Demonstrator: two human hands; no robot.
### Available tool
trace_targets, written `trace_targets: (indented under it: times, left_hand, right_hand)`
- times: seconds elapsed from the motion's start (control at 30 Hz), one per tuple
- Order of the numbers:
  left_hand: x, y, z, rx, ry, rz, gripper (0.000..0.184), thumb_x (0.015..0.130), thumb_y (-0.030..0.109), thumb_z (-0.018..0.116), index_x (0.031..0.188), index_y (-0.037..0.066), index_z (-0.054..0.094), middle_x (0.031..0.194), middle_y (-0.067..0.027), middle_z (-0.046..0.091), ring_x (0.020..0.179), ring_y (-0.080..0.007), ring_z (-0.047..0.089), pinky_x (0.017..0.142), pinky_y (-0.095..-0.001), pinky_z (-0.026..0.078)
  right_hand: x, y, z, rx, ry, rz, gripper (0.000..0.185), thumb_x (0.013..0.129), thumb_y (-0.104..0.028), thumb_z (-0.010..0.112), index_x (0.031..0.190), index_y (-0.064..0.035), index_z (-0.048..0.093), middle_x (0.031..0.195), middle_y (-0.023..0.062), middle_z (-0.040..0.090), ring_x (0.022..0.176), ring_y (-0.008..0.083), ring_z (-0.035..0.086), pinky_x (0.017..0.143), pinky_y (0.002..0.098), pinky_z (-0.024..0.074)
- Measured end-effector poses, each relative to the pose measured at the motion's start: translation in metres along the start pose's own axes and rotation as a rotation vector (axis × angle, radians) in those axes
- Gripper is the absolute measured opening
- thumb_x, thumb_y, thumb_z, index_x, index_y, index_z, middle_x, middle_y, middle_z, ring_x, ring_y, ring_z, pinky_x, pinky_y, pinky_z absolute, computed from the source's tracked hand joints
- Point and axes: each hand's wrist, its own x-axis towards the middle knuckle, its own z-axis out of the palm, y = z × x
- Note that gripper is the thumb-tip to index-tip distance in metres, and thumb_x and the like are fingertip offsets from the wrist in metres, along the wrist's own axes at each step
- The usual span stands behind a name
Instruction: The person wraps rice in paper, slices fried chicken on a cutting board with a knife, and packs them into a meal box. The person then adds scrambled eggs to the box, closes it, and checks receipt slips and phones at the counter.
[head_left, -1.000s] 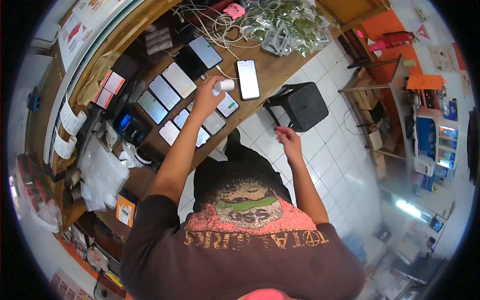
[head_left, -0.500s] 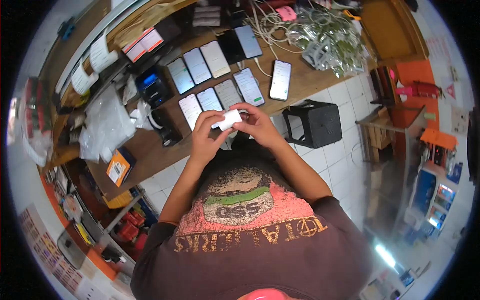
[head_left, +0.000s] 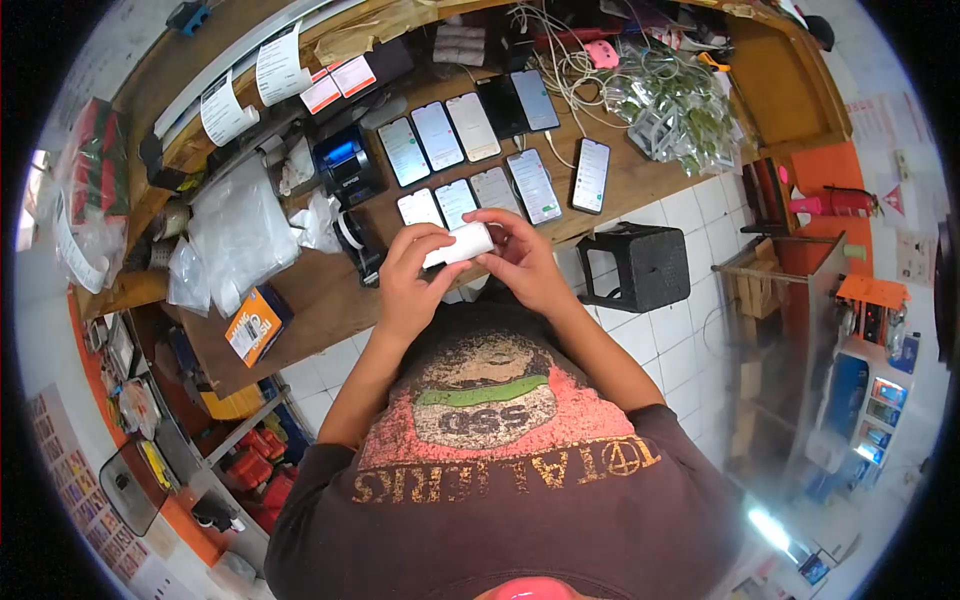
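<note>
Between my two hands, above the table's front edge, is a small white paper roll (head_left: 466, 241) with a loose end toward the left. My left hand (head_left: 412, 278) grips its left end between thumb and fingers. At the other end, the fingers and thumb of my right hand (head_left: 528, 262) close around the roll. Just beyond my hands, several lit smartphones (head_left: 434, 137) lie in two rows on the wooden table (head_left: 330, 318). A black label or receipt printer (head_left: 347, 163) with a blue-lit panel stands to the left of the phones.
Clear plastic bags (head_left: 240, 225) and an orange-and-blue box (head_left: 257, 325) lie on the left. White cables (head_left: 570, 75) and a heap of plastic packets (head_left: 670, 110) are at the back right. A black stool (head_left: 645, 265) stands on the tiled floor, right of the table.
The view has shifted, so the table and phones appear farther right and slightly lower. Both hands still hold the roll, which is turned slightly and shows more of its length.
</note>
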Motion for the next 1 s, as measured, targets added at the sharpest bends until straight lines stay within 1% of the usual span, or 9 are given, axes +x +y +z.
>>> trace_targets:
  times: [0.13, 0.23, 0.33, 0.43, 0.53, 0.63, 0.77, 0.9, 1.0]
  left_hand:
    - [-0.005, 0.002, -0.004, 0.021, 0.032, 0.02, 0.037, 0.07, 0.008, 0.083, 0.101, 0.003, 0.064, 0.1, -0.0107, 0.061, 0.093, -0.0254, 0.061, 0.079, -0.0333, 0.049]
    - [0.0, 0.008, -0.013, -0.06, -0.041, 0.005, 0.04, 0.074, 0.008, 0.08, 0.11, 0.003, 0.065, 0.099, -0.0099, 0.059, 0.09, -0.0238, 0.059, 0.077, -0.0333, 0.05]
    - [0.003, 0.003, -0.023, -0.254, -0.201, -0.139, 0.037, 0.079, 0.006, 0.076, 0.114, 0.003, 0.066, 0.096, -0.0094, 0.059, 0.086, -0.0221, 0.059, 0.075, -0.0321, 0.049]
    - [0.003, -0.005, -0.028, -0.168, -0.217, -0.011, 0.03, 0.082, 0.002, 0.071, 0.112, 0.003, 0.069, 0.091, -0.0094, 0.061, 0.081, -0.0219, 0.06, 0.072, -0.0318, 0.049]
    - [0.003, -0.009, -0.033, -0.076, -0.17, 0.12, 0.018, 0.079, -0.002, 0.069, 0.096, 0.002, 0.072, 0.085, -0.0095, 0.065, 0.073, -0.0258, 0.062, 0.068, -0.0338, 0.05]
    - [0.003, -0.01, -0.039, -0.062, -0.231, 0.152, 0.013, 0.077, -0.002, 0.069, 0.089, 0.001, 0.07, 0.085, -0.0093, 0.065, 0.075, -0.0278, 0.061, 0.069, -0.0355, 0.05]
    - [0.002, -0.014, -0.04, -0.032, -0.284, 0.173, 0.012, 0.076, -0.002, 0.068, 0.088, 0.001, 0.066, 0.089, -0.0108, 0.064, 0.078, -0.0296, 0.06, 0.071, -0.0367, 0.049]
    - [-0.009, -0.022, -0.033, -0.059, -0.243, 0.201, 0.018, 0.078, 0.0, 0.068, 0.095, 0.001, 0.063, 0.097, -0.0131, 0.062, 0.084, -0.0304, 0.059, 0.074, -0.0377, 0.048]
    - [-0.012, -0.011, -0.033, -0.091, -0.228, 0.146, 0.021, 0.079, 0.002, 0.069, 0.099, 0.001, 0.063, 0.098, -0.0129, 0.061, 0.086, -0.031, 0.058, 0.076, -0.038, 0.048]
  right_hand:
    - [-0.002, 0.007, 0.012, 0.048, 0.076, 0.047, 0.051, 0.087, 0.002, 0.064, 0.134, -0.0009, 0.043, 0.128, 0.0114, 0.053, 0.115, 0.0177, 0.055, 0.096, 0.0323, 0.048]
    - [-0.004, 0.006, 0.017, 0.147, 0.077, 0.082, 0.051, 0.089, -0.002, 0.063, 0.134, -0.0023, 0.041, 0.128, 0.0117, 0.055, 0.111, 0.0168, 0.056, 0.093, 0.0311, 0.0486]
    - [-0.008, 0.012, 0.015, 0.217, 0.038, 0.168, 0.049, 0.091, -0.005, 0.061, 0.135, -0.0042, 0.04, 0.128, 0.0118, 0.056, 0.108, 0.0154, 0.058, 0.091, 0.0296, 0.0489]
    - [-0.01, 0.015, 0.02, 0.248, 0.025, 0.2, 0.045, 0.092, -0.005, 0.059, 0.134, -0.0055, 0.041, 0.125, 0.0109, 0.058, 0.107, 0.0146, 0.059, 0.089, 0.0282, 0.0489]
    - [-0.014, 0.008, 0.025, 0.318, 0.049, 0.258, 0.042, 0.092, -0.003, 0.056, 0.132, -0.0054, 0.043, 0.123, 0.0106, 0.06, 0.105, 0.014, 0.06, 0.089, 0.0272, 0.0486]
    - [-0.016, 0.013, 0.027, 0.331, 0.032, 0.281, 0.04, 0.091, -0.001, 0.055, 0.13, -0.0054, 0.045, 0.121, 0.011, 0.061, 0.102, 0.0137, 0.061, 0.088, 0.0263, 0.0487]
    - [-0.017, 0.018, 0.027, 0.324, 0.014, 0.354, 0.036, 0.092, -0.003, 0.055, 0.127, -0.0063, 0.047, 0.111, 0.0091, 0.062, 0.097, 0.0134, 0.061, 0.08, 0.0271, 0.0505]
    - [-0.014, 0.01, 0.031, 0.46, 0.104, 0.514, 0.031, 0.094, -0.012, 0.054, 0.124, -0.0089, 0.051, 0.102, 0.0071, 0.061, 0.09, 0.0152, 0.062, 0.073, 0.0294, 0.0515]
    - [-0.011, 0.017, 0.027, 0.477, 0.115, 0.528, 0.028, 0.094, -0.015, 0.054, 0.121, -0.01, 0.052, 0.103, 0.0073, 0.061, 0.09, 0.017, 0.062, 0.073, 0.0303, 0.052]
